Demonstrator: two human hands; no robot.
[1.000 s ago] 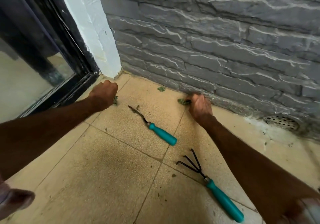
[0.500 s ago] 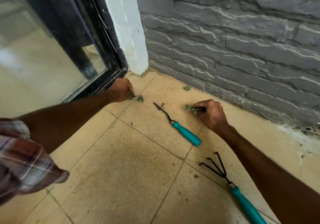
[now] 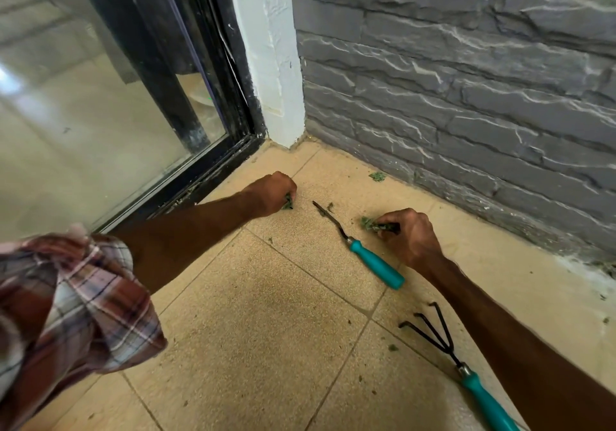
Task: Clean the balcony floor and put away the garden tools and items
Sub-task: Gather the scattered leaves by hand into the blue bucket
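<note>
Pinches a small green leaf scrap [image 3: 287,202] in the curled left hand [image 3: 271,194] at centre frame, low over the beige floor tiles [image 3: 266,314] beside the black door frame [image 3: 213,170]. Clutches a clump of green leaves [image 3: 369,224] in the closed right hand [image 3: 411,235], right of centre. Leaves the teal-handled weeder [image 3: 360,250] flat between both hands, just beside the right one, and the teal-handled hand rake [image 3: 466,372] flat at lower right, beside the right forearm. Leaves one loose leaf [image 3: 377,176] near the grey stone wall [image 3: 466,97].
</note>
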